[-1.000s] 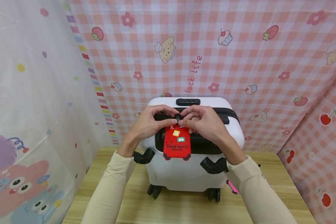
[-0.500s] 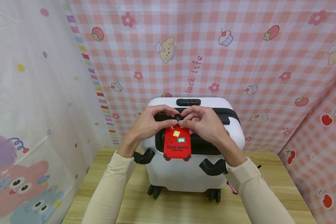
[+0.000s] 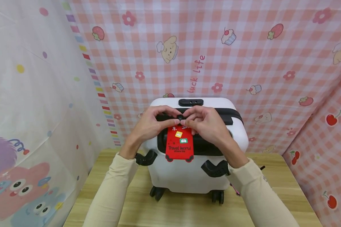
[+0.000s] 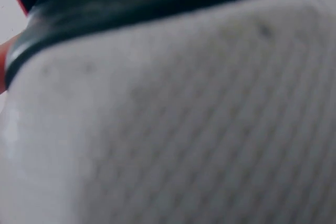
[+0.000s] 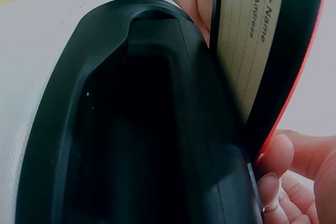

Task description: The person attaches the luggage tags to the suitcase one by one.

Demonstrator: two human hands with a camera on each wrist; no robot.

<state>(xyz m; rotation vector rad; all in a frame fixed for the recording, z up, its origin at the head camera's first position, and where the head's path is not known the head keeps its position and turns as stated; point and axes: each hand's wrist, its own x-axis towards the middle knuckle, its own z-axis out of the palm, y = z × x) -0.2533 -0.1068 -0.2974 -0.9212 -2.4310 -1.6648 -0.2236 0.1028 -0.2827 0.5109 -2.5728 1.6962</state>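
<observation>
A red luggage tag, printed "Travel World", hangs in front of the black side handle of a white suitcase. My left hand pinches the tag's black strap at its top end between thumb and index finger. From the other side my right hand pinches the same spot, and the fingertips of both hands nearly meet. The right wrist view shows the tag's back, with a card marked Name and Address. Suitcase shell fills most of the left wrist view.
The suitcase stands on black wheels on a wooden table. A black combination lock is set near its top. Partly behind my right sleeve lies a pink item. Patterned curtains hang behind and at both sides.
Both hands keep their pinch at the tag's top. Less of the black strap shows between the fingertips. My right forearm has shifted slightly left, covering more of the pink item.
</observation>
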